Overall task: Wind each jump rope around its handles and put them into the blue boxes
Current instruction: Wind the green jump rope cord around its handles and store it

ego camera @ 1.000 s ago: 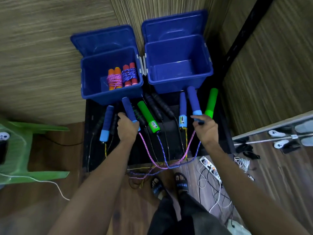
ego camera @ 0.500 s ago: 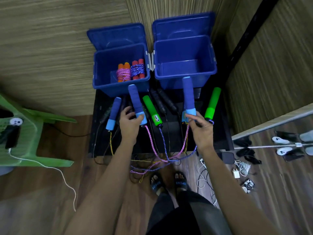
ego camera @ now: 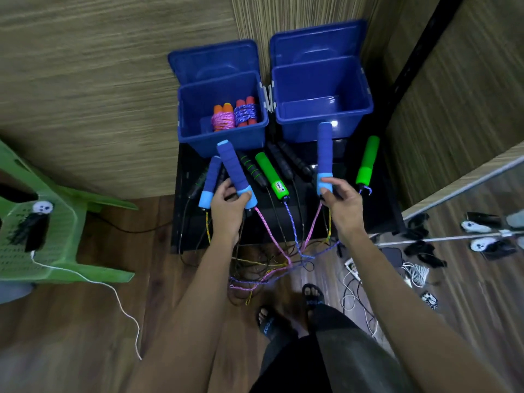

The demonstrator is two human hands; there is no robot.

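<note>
Left hand (ego camera: 226,207): gripped the pale-blue end of a dark blue foam rope handle (ego camera: 234,171).
Right hand (ego camera: 341,205): pinched the matching blue foam handle (ego camera: 324,154).
Pink braided rope (ego camera: 272,236): hung between them, off the black table (ego camera: 380,205).
Left blue plastic box (ego camera: 192,109): held two wound ropes.

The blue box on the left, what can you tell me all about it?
The left blue box is glossy plastic, and its lid is open, leaning back at the wall. It stands at the back of the black table, close beside the right blue box. Inside lie two wound ropes: orange handles wrapped in pink, red handles wrapped in purple.
</note>
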